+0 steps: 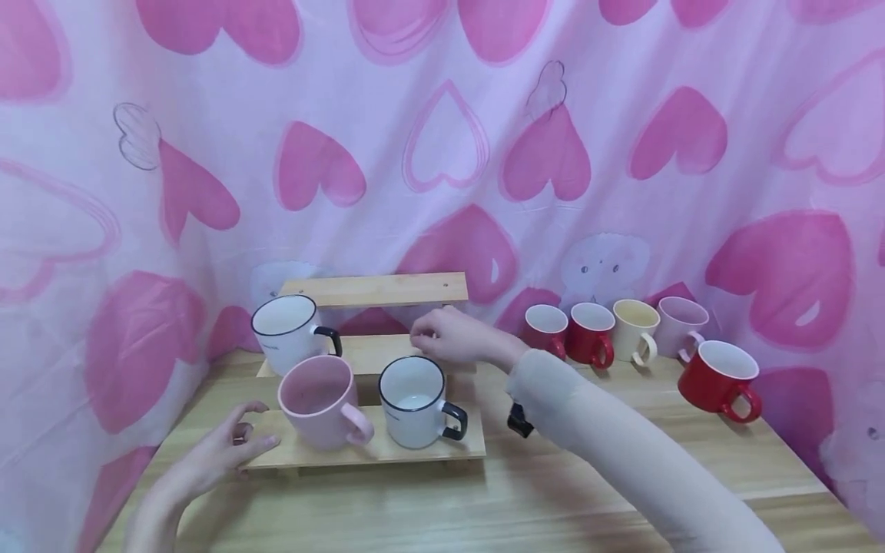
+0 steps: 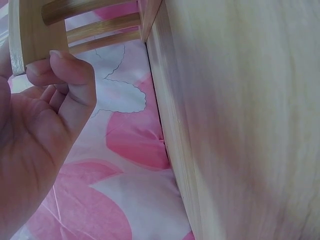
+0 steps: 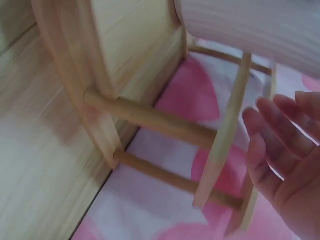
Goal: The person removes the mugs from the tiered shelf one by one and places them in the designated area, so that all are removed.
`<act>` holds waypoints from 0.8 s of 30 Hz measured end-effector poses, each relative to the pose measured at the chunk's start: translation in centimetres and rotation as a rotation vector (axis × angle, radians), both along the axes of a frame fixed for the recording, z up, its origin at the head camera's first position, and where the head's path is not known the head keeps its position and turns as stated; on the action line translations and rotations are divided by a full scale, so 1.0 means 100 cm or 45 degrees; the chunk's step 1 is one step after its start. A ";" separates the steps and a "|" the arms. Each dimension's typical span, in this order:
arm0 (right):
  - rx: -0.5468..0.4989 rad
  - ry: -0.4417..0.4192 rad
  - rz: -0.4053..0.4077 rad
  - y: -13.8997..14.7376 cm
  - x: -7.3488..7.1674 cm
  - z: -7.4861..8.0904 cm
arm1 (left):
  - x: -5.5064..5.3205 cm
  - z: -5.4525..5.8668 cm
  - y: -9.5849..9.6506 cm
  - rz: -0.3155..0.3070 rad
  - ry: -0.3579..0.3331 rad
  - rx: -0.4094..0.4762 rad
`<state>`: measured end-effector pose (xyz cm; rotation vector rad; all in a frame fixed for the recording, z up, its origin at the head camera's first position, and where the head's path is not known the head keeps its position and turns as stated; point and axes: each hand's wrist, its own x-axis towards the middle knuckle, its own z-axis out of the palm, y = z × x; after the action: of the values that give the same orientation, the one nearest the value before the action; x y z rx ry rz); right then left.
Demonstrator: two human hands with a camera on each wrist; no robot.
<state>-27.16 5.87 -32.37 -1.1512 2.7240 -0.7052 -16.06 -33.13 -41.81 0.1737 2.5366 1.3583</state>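
A three-tier wooden rack [image 1: 376, 289] stands on the table. My left hand [image 1: 217, 452] grips the left end of its lowest shelf [image 2: 37, 35], thumb and fingertips at the board's edge in the left wrist view. On that shelf are a pink mug [image 1: 319, 411] and a black-rimmed white mug [image 1: 412, 415], upright, handles to the right. Another black-rimmed white mug [image 1: 285, 344] sits at the left of the middle shelf [image 1: 369, 353]. Above that shelf's right end is my right hand [image 1: 452, 336], holding nothing; its fingers [image 3: 280, 120] are loosely bent beside the rack in the right wrist view.
Right of the rack, a row of mugs stands at the back: two red mugs [image 1: 588, 334], a cream mug [image 1: 632, 330] and a lilac mug [image 1: 681, 326]. Another red mug [image 1: 715, 376] stands nearer at the right. A heart-printed curtain [image 1: 442, 115] hangs behind the table [image 1: 553, 491].
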 end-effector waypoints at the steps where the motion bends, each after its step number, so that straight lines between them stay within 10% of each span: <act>1: 0.016 -0.023 0.027 -0.006 -0.003 0.002 | 0.000 0.001 -0.001 0.002 -0.001 -0.002; 11: -0.078 -0.490 0.119 -0.057 -0.018 0.022 | 0.000 0.002 0.002 0.018 -0.002 0.006; 24: 0.014 -0.590 0.199 -0.092 -0.010 0.046 | 0.000 0.004 0.005 0.046 0.012 -0.039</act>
<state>-28.16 -3.37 -27.78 -1.0290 2.2282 -0.8140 -16.08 -32.65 -41.43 0.1293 2.5785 1.3334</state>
